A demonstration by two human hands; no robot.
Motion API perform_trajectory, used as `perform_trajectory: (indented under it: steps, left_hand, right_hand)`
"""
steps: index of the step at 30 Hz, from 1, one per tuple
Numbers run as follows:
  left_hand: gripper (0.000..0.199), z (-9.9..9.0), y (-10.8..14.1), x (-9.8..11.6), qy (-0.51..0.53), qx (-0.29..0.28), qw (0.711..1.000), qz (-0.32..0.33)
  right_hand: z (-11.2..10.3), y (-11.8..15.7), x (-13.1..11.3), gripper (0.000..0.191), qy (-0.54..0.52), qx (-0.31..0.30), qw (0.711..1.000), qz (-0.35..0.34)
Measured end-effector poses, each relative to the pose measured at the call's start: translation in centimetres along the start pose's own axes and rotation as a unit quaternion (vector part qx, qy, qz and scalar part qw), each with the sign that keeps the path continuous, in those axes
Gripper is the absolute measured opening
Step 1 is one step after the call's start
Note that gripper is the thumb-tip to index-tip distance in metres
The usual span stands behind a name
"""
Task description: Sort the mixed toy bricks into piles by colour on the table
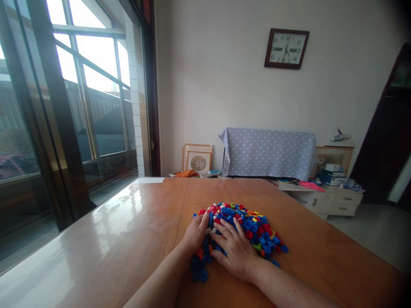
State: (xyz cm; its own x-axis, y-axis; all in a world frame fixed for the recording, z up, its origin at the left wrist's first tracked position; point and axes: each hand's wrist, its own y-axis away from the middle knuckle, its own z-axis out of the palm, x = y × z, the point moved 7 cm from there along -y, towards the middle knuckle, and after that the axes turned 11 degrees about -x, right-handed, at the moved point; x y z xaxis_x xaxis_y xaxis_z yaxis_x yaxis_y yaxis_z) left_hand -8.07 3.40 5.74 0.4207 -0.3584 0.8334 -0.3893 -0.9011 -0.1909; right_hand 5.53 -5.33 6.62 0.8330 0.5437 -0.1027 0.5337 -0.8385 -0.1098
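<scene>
A heap of small plastic building blocks [257, 231] in blue, red, yellow, green and white lies on the wooden table. My left hand [195, 234] is against the heap's left side, tilted on edge. Its thumb and the nearest finger stretch forward, while its other fingers are mostly hidden. Spread over the near part of the heap, palm down, is my right hand [236, 250]. Its fingers are apart and rest on the blocks, with none gripped. Some blue blocks [199, 273] lie at the near left edge, below my left wrist.
The glossy brown table [128, 244] extends on both sides. Behind it stand a cloth-covered object [269, 152], framed pictures [197, 160] and a white cabinet [337, 201] with boxes. A clock [287, 48] hangs on the wall; glass doors [93, 98] are at the left.
</scene>
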Motion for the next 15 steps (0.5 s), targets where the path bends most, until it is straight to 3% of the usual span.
perform_trajectory:
  steps: [4,8,15]
  left_hand:
    - [0.067,-0.4,0.2,0.3,0.029,-0.001,0.999,-0.015]
    - [0.07,-0.8,0.3,-0.2,0.08,0.032,0.996,-0.038]
    - [0.083,-0.9,-0.5,-3.6,0.287,0.037,0.953,-0.086]
  right_hand:
    - [-0.5,0.1,-0.6,0.062,-0.001,-0.008,1.0,-0.007]
    - [-1.0,0.5,-2.2,0.061,-0.011,-0.011,0.999,-0.03]
    - [-0.7,-0.4,-6.9,0.059,-0.023,-0.018,0.994,-0.107]
